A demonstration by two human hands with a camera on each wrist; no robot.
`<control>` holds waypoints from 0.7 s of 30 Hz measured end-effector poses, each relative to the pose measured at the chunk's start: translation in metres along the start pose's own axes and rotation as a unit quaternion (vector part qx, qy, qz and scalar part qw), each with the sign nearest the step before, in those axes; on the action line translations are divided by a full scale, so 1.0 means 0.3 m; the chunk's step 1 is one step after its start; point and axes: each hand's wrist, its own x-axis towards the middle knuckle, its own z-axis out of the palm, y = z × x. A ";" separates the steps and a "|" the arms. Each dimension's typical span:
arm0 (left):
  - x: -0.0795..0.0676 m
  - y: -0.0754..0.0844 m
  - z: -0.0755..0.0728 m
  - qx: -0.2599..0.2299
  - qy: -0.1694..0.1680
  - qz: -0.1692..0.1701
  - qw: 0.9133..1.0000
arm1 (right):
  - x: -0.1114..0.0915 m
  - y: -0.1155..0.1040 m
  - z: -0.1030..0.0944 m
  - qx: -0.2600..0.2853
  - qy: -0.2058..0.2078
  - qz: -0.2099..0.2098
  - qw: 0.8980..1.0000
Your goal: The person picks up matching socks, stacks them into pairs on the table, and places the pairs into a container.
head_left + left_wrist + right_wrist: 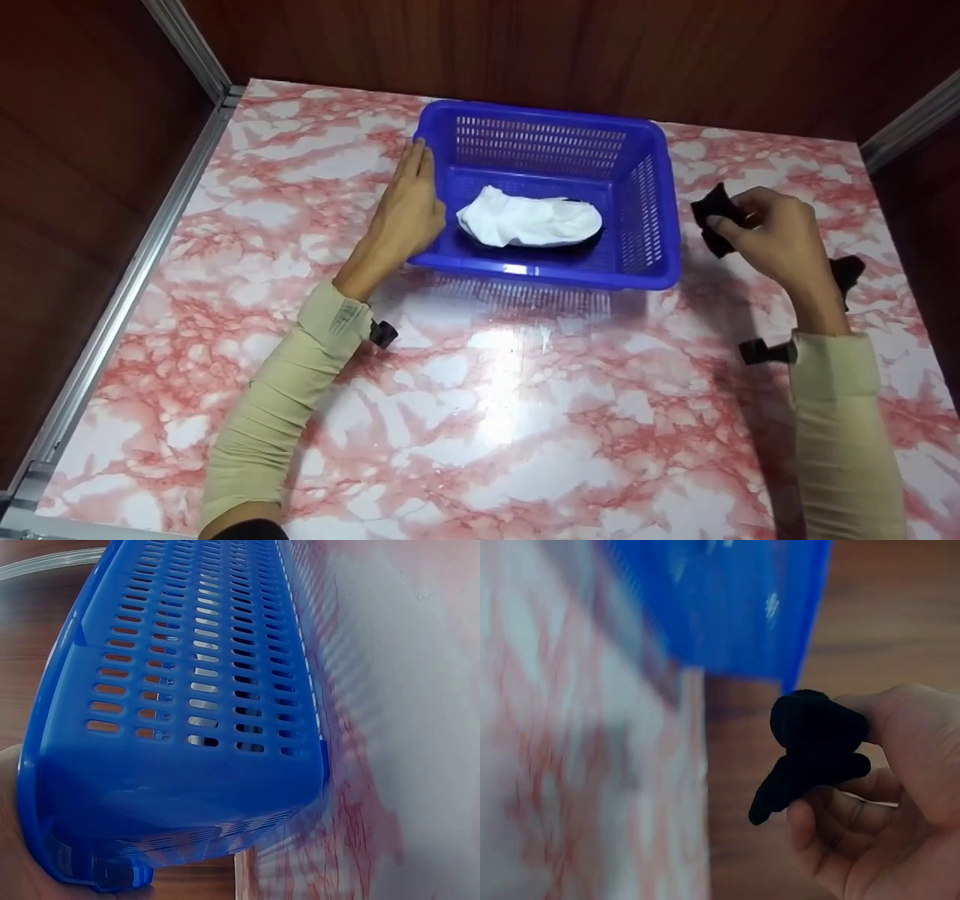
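A blue plastic basket (547,276) with slotted walls stands on the table. My left hand (407,206) holds its left rim, and the left wrist view shows fingers around that rim at the corner. Inside the basket lies a white ankle sock (529,219), with something black partly hidden underneath. To the right of the basket, my right hand (780,232) pinches a black sock (716,217) between thumb and fingers, above the table and apart from the basket. In the right wrist view the black sock (810,742) looks bunched or folded.
Another black thing (847,274), partly hidden by the right wrist, shows on the right. The table (480,465) has a glossy red-and-white marbled top. Dark wood panels (525,52) with metal framing (135,285) surround it at the back and sides.
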 end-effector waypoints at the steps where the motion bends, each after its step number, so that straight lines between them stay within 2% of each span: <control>1: -0.001 0.000 0.000 0.000 0.000 0.000 1.000 | -0.025 -0.021 -0.005 0.004 0.007 -0.003 1.000; 6: -0.003 0.000 0.002 -0.003 0.000 -0.005 1.000 | -0.153 -0.121 -0.003 0.026 0.032 -0.026 0.999; 12: -0.004 0.000 0.009 -0.008 0.001 -0.007 1.000 | -0.293 -0.228 0.043 0.085 0.034 -0.088 0.992; 17: -0.005 0.004 0.002 0.001 -0.006 -0.015 1.000 | -0.377 -0.311 0.108 0.130 -0.026 -0.131 0.982; 21: -0.003 0.007 0.000 0.012 -0.005 -0.012 1.000 | -0.428 -0.353 0.195 0.117 -0.096 -0.145 0.978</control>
